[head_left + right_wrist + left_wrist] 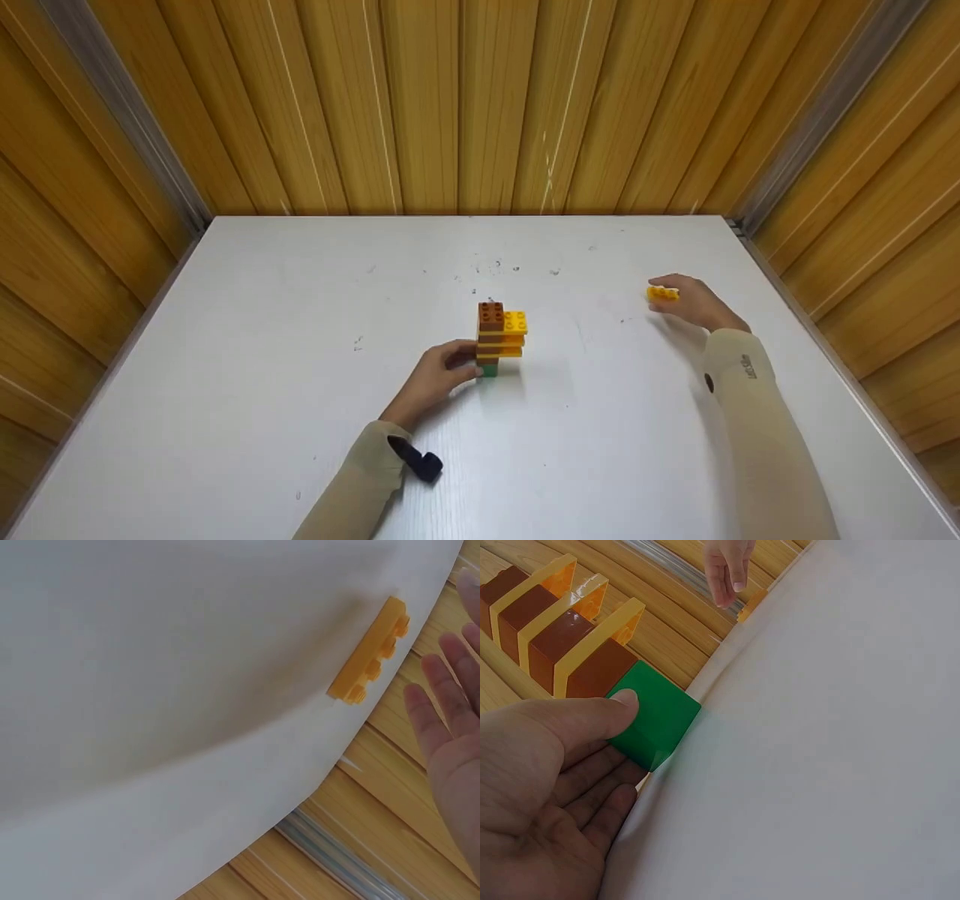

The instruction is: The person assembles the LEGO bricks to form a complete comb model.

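Note:
A tower of toy building bricks (490,328) stands upright near the middle of the white table. Brown bricks alternate with thin yellow plates (606,645) that jut out to the right, and a green brick (658,709) forms the base. My left hand (433,375) grips this base from the left, its thumb on the green face and fingers behind. Far to the right, a loose yellow studded brick (369,656) lies on the table. My right hand (694,301) hovers around it, fingers extended and apart from the brick in the right wrist view.
The white table (225,420) bears scattered dark scuffs. Wood-patterned panels (420,105) rise behind it and on both sides, with grey metal posts (139,112) at the back corners. A black strap end (424,463) hangs from the left sleeve.

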### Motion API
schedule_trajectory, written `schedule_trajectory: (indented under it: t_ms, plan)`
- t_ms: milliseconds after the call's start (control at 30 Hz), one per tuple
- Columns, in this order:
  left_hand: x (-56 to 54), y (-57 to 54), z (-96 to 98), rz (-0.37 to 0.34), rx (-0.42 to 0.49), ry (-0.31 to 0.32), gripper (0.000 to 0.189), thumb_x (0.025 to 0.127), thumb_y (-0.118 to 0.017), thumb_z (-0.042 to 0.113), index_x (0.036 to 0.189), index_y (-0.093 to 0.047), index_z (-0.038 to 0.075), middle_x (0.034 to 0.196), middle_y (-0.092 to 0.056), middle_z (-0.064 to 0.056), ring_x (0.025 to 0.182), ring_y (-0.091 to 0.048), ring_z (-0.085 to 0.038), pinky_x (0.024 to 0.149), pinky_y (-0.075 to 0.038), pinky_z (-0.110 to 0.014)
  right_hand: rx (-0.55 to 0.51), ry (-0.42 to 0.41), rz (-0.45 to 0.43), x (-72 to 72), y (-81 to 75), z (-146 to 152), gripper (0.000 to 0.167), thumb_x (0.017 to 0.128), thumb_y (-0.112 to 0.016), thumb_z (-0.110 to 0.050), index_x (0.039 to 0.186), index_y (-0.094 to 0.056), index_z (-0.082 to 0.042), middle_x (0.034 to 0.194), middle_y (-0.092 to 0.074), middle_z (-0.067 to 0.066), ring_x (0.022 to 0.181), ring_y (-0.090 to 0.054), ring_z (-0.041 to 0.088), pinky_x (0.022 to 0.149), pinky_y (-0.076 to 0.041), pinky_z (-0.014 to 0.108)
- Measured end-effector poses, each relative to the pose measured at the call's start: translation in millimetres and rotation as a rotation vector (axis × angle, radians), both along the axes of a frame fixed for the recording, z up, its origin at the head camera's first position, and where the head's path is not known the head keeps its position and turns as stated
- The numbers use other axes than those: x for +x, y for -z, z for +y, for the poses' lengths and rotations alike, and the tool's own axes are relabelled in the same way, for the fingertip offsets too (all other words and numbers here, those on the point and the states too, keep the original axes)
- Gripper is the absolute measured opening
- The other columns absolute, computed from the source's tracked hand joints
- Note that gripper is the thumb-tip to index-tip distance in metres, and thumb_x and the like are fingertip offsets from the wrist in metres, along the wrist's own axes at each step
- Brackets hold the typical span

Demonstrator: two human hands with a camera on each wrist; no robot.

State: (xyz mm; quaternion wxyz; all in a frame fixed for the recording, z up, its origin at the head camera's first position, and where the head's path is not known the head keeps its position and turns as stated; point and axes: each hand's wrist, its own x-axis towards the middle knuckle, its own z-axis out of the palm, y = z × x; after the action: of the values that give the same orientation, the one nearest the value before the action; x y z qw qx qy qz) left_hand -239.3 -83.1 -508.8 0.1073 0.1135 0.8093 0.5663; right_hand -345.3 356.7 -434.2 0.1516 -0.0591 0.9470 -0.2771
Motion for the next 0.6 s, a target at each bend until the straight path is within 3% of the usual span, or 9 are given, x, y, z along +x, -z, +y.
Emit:
schedule_trajectory:
  t_ms: [367, 600]
  plan:
    - [-0.3, 0.9, -0.4, -0.005, -0.022, -0.015, 0.042, 0.087, -0.068, 0.019, 0.129, -0.06, 0.016, 0.127, -0.064, 0.0, 0.122, -0.056, -0.018, 0.112, -0.038, -0.041, 0.008, 0.031, -0.012, 4.6, 7.8, 12.9, 0.064, 0.095, -0.059, -0.03, 0.148, -0.033, -0.004, 0.154, -0.026, 0.025, 0.141, -0.019, 0.047, 0.113, -0.015, 0.066]
    - [0.3, 0.4, -0.2, -0.009, 0.018, -0.003, 0.042, 0.088, -0.068, 0.017, 0.129, -0.059, 0.015, 0.127, -0.064, -0.002, 0.121, -0.057, -0.019, 0.11, -0.04, -0.04, 0.025, 0.062, -0.07, 3.0, 12.0, 18.7, 0.068, 0.096, -0.057, -0.034, 0.152, -0.025, -0.01, 0.158, -0.018, 0.023, 0.144, -0.012, 0.047, 0.112, -0.012, 0.068]
